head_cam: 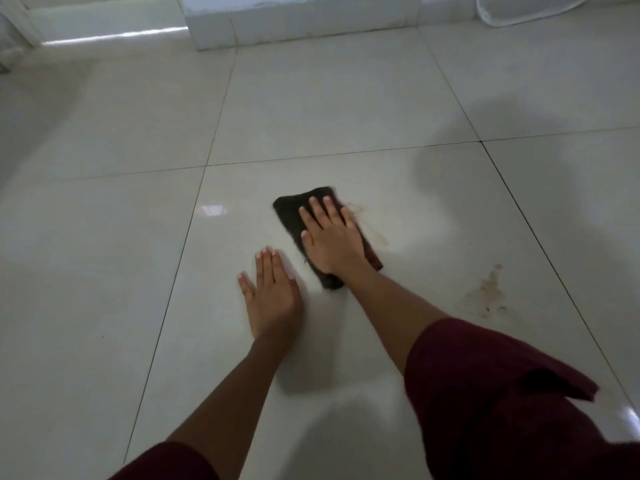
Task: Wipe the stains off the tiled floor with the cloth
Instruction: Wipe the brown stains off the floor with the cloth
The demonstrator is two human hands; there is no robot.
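Observation:
A dark brown cloth (pixel 291 216) lies flat on the glossy pale tiled floor (pixel 311 109). My right hand (pixel 330 239) presses down on top of it, fingers spread and pointing away from me. A thin brownish smear (pixel 372 230) curves along the cloth's right edge. A larger patch of reddish-brown stains (pixel 488 292) marks the tile further right, apart from the cloth. My left hand (pixel 272 294) rests flat on the bare tile just left of the cloth, fingers together and holding nothing.
A white wall base or step (pixel 294 26) runs across the back. A white hoop-shaped object (pixel 498 19) rests at the back right. Dark grout lines cross the floor. My dark red sleeves (pixel 502 393) fill the lower right.

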